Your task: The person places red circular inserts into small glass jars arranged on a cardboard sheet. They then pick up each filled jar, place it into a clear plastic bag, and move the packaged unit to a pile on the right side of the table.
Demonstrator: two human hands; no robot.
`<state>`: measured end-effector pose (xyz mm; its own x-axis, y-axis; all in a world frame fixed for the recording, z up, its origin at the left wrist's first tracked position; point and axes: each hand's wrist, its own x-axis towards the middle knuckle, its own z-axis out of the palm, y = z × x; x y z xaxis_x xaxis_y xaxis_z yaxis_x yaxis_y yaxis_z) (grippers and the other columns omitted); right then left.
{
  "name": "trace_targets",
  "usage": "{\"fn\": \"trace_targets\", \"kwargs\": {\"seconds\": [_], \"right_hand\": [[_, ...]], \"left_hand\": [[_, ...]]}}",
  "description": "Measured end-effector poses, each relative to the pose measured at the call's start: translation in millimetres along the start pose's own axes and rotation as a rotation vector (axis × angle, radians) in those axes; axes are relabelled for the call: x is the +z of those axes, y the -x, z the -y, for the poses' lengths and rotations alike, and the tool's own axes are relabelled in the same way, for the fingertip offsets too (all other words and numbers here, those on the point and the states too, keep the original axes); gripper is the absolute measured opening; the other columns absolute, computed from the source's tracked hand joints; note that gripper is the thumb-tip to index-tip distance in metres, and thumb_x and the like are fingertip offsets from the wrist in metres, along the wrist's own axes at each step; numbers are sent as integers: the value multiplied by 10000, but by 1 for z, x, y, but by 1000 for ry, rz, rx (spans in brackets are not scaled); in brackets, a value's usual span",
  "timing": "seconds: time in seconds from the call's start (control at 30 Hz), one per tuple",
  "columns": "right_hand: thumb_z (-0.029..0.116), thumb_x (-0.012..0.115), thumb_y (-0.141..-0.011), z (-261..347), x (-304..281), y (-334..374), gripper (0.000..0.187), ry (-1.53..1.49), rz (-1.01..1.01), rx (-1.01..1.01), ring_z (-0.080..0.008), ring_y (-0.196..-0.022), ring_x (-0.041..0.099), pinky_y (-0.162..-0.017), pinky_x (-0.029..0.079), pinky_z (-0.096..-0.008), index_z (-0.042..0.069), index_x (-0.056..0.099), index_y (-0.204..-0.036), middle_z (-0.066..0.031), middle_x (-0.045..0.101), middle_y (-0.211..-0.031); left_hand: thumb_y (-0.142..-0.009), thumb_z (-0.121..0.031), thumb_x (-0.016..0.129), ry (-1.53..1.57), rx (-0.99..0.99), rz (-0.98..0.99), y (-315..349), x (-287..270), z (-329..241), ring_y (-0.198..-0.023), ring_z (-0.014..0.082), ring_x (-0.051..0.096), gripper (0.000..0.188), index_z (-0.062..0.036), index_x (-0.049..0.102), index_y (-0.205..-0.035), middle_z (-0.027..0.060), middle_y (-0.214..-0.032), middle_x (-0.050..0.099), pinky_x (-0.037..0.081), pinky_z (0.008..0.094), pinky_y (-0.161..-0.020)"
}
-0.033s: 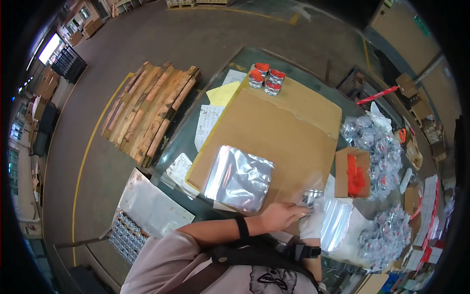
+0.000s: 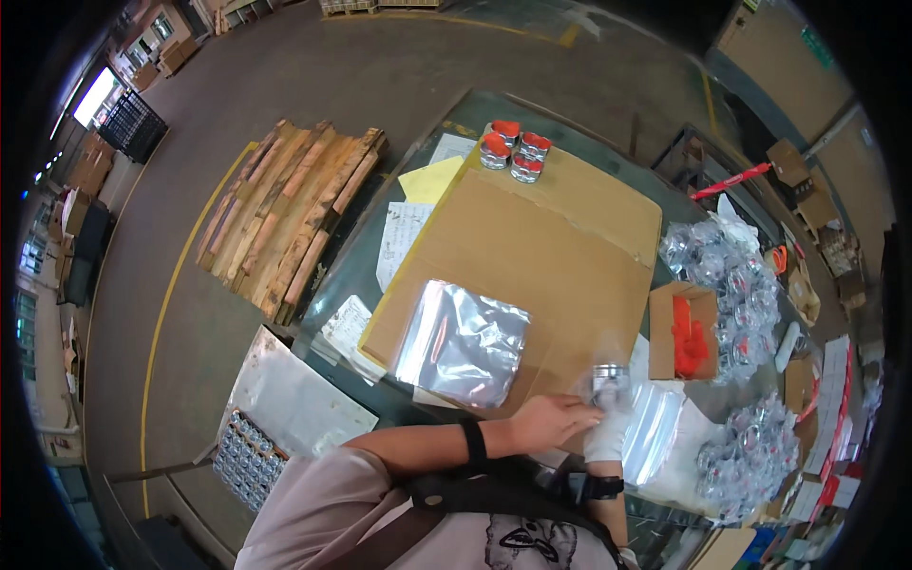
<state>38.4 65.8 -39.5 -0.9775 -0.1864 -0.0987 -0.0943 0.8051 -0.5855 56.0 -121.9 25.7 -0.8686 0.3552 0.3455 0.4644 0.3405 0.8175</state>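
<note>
At the near right edge of the cardboard sheet, a silver metal cylinder (image 2: pixel 609 373), shaped like a piston, stands up out of the grip of my right hand (image 2: pixel 606 439), which wears a white glove. A hazy clear plastic bag (image 2: pixel 581 382) seems to surround the cylinder. My left hand (image 2: pixel 554 421), bare with a black wristband, reaches in from the left. Its fingers are pressed together against the glove and the bag's lower part; the thumb is hidden. A stack of clear, shiny plastic bags (image 2: pixel 465 344) lies left of both hands on the cardboard sheet (image 2: pixel 570 256).
Silver cylinders with red tops (image 2: pixel 513 150) stand at the far corner. A carton with red pieces (image 2: pixel 717 334), plastic-wrapped parts (image 2: pixel 749 456) and clear film (image 2: pixel 655 432) lie to the right. A tray of silver parts (image 2: pixel 247 448) and a wooden pallet (image 2: pixel 290 214) are left.
The silver cylinder now stands more upright and shows more clearly above my gloved right hand. My left hand has shifted only slightly.
</note>
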Motion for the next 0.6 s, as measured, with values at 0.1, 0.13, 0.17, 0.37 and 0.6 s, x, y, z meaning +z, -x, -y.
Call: {"fn": "trace_targets", "kwargs": {"seconds": [0.1,0.13,0.17,0.37,0.6], "right_hand": [[207,588,-891,-16,3,14,173,46,-29,64,-293,-786,648,-715,526,-403,48,639,-936,-150,656,-830],[238,620,-867,-10,0,24,207,47,-68,95,-326,-820,657,-732,513,-440,40,645,-921,-159,671,-845],[260,651,-842,22,-25,25,242,42,-29,76,-338,-836,656,-749,508,-457,37,645,-934,-169,674,-854],[147,680,-839,59,-39,46,335,92,-250,29,-281,-848,635,-768,517,-410,3,591,-1128,-134,649,-917],[30,598,-896,48,-26,66,226,-1383,-130,496,-75,-810,528,-733,494,-251,-3,596,-1120,-52,605,-1047]], "left_hand": [[-950,-220,551,107,-83,-109,-5,15,-4,-821,308,655,238,-99,638,-1136,136,-908,663,531,356,-682],[-961,-230,541,134,-158,-153,-9,18,-3,-830,312,652,238,-84,642,-1121,143,-915,664,528,348,-685],[-982,-266,520,183,-235,-191,-8,18,8,-792,268,661,277,-41,646,-1084,125,-907,674,520,321,-671],[-980,-331,528,428,-523,87,7,-8,9,-876,182,610,333,-41,668,-1066,126,-1010,602,502,325,-707],[-839,-259,600,-598,-194,454,34,28,29,-1058,378,519,261,-79,684,-1008,165,-1079,533,434,501,-856]]}}
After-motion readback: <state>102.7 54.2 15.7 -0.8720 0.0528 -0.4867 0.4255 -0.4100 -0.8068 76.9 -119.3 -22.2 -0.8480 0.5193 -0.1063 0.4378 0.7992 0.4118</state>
